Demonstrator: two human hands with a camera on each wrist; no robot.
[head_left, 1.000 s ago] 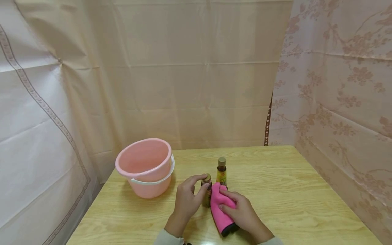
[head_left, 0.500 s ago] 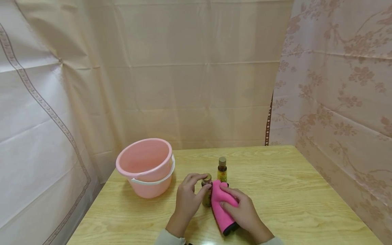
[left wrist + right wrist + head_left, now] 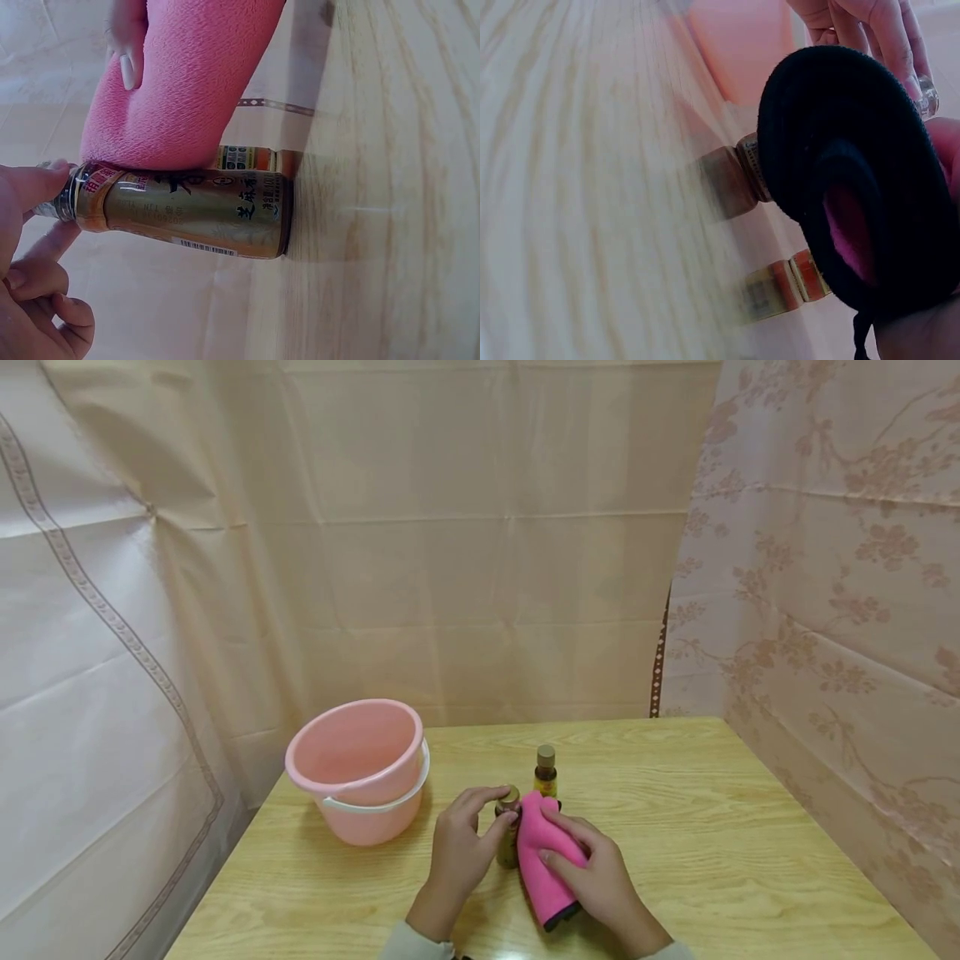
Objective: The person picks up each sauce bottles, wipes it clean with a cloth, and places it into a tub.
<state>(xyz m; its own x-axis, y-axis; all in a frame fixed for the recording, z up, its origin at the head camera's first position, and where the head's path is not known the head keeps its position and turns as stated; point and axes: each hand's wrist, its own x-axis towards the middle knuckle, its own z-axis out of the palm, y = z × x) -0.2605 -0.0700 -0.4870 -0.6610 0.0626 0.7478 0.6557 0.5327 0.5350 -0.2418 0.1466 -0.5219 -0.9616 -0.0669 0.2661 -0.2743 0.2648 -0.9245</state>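
My left hand pinches the sesame oil bottle at its neck and cap between thumb and fingers. Upright, this bottle has a gold label and its base is at the tabletop. A folded pink cloth with black edging is in my right hand, thumb on one face. In the left wrist view the cloth's end lies against the bottle's side, over part of its label. Just behind the cloth stands a second bottle, dark with a yellow label and a tan cap; the cloth hides its lower part.
Left of the hands, a pink bucket with a white handle stands on the wooden table. Beige curtains hang behind the table's far edge, and flowered cloth hangs along the right.
My right hand has moved the cloth slightly up along the bottle, so its end now covers more of the second bottle. The left hand keeps its hold on the sesame oil bottle.
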